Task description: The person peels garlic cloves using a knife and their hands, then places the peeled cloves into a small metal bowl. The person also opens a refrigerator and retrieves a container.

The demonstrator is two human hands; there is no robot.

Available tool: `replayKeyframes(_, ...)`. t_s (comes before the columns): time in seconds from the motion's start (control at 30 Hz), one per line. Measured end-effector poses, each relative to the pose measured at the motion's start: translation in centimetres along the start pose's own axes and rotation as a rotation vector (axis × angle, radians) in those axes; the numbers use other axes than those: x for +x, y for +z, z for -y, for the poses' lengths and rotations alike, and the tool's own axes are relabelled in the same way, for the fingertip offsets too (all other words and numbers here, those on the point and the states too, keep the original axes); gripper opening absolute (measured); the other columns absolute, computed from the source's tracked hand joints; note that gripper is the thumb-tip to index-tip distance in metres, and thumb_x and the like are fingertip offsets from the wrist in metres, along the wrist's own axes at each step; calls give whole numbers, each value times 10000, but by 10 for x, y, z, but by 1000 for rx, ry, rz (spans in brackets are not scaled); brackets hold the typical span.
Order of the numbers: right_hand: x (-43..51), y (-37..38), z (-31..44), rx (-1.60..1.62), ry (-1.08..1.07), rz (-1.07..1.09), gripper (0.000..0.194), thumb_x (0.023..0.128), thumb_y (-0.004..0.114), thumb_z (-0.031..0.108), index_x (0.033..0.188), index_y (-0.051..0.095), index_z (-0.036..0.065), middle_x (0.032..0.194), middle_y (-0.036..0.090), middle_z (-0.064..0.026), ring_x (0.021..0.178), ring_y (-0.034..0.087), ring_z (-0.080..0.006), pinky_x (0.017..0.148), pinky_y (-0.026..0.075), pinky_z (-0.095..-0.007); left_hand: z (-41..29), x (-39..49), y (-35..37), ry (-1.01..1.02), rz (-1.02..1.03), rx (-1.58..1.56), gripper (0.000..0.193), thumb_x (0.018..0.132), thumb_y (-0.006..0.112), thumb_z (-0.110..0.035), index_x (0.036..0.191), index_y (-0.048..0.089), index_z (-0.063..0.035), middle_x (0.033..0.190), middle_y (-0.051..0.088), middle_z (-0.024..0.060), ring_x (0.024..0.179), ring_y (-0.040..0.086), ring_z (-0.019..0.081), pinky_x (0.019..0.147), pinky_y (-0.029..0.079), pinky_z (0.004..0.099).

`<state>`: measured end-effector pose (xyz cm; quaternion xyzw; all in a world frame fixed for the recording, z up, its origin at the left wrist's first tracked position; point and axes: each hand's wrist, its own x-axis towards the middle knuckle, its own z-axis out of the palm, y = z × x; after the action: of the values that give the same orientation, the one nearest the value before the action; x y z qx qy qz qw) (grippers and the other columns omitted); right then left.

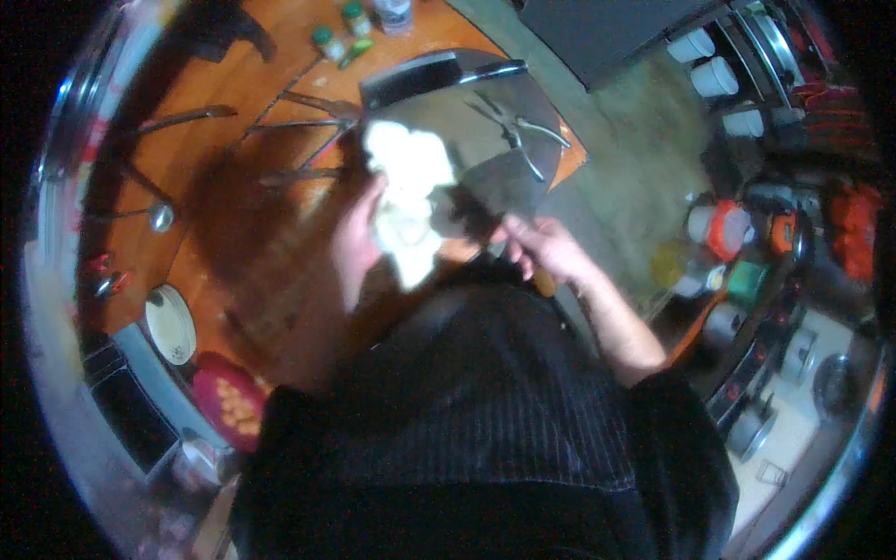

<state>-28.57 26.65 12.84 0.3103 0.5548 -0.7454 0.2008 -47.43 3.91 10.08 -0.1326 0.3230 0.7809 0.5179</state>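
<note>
A crumpled white cloth or paper (409, 164), washed out by bright light, is gripped in my left hand (360, 234) in front of my body. My right hand (542, 248) is closed around a dark tool (472, 213), blurred and close to the white cloth; its kind is unclear. Beyond both hands, metal pliers (514, 129) with their handles spread lie on a dark, smooth board (448, 112). A broad black blade like a cleaver's (413, 80) lies along the board's far edge.
Several long metal tools (308, 126) lie on the wooden table (280, 35) to the left, near a ladle (161, 217). Stacked plates (170, 325) and a magenta bowl (234, 413) of orange pieces stand at lower left. Green-capped jars (355, 17) stand far back. Pots (752, 427) are at right.
</note>
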Motion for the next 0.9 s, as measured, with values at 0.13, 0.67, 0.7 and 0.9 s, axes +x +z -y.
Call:
replayKeyframes(0.13, 15, 50, 15, -432, 23, 195, 451, 1007, 508, 434, 1034, 671, 14, 651, 570, 2, 500, 536, -84, 487, 492, -245, 9, -22, 18, 248, 88, 572, 461, 837, 713, -59, 1258, 528, -36, 1089, 635, 64, 971, 634, 172, 849, 525, 336)
replayKeyframes(0.67, 27, 6, 2, -1140, -346, -422, 364, 924, 585, 234, 1246, 579, 64, 998, 684, -213, 936, 660, -391, 767, 536, -460, 71, -62, -154, 635, -555, 2164, 719, 760, 750, -327, 1363, 462, -61, 1182, 503, 197, 1107, 492, 389, 974, 410, 485)
replayKeyframes(0.7, 31, -3, 4, -1076, -351, -434, 364, 914, 587, 205, 1251, 577, 67, 1017, 682, -214, 976, 645, -412, 796, 530, -473, 75, -57, -164, 693, -483, 2135, 693, 772, 731, -366, 1344, 482, -65, 1194, 499, 194, 1107, 499, 383, 967, 418, 484)
replayKeyframes(0.9, 3, -72, -3, -641, -345, -506, 271, 1013, 517, 236, 1183, 601, 42, 882, 706, -86, 766, 648, -163, 710, 516, -323, 68, -69, -157, 432, -480, 1411, 486, 795, 731, -38, 1252, 565, -33, 1157, 579, 154, 1022, 614, 258, 856, 531, 384)
